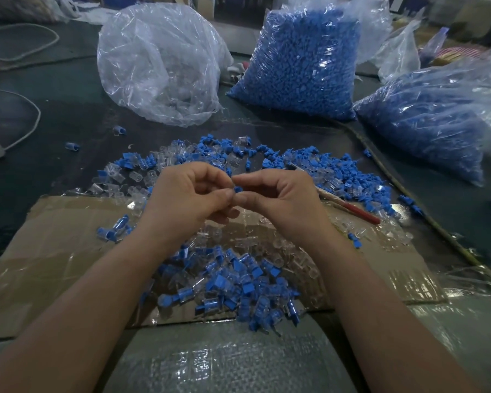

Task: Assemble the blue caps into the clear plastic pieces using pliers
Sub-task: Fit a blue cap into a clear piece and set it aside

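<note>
Your left hand [187,194] and right hand [281,197] meet above the middle of the bench [54,89], fingers curled, thumb and forefinger tips of both pinching one small blue cap [237,189]. Whether a clear piece sits hidden between the left fingers cannot be told.

The pliers [352,209], red-handled, lie untouched on the bench just to the right of your right hand, partly under loose parts; the squeeze step for this cap is judged not yet begun.

Done: a heap of assembled pieces [238,285], blue set in clear, lies on the cardboard [54,251] between your forearms, with a few more near your left wrist.

Left: a spread of loose blue caps [338,171] beyond and right of your hands, and clear pieces [131,188] to the left of them. Behind stand a clear bag [159,63] with only a few pieces visible low inside, and two full bags of blue caps [301,63].

Judgement: the work is well started, yet the far larger share of the stock remains.
</note>
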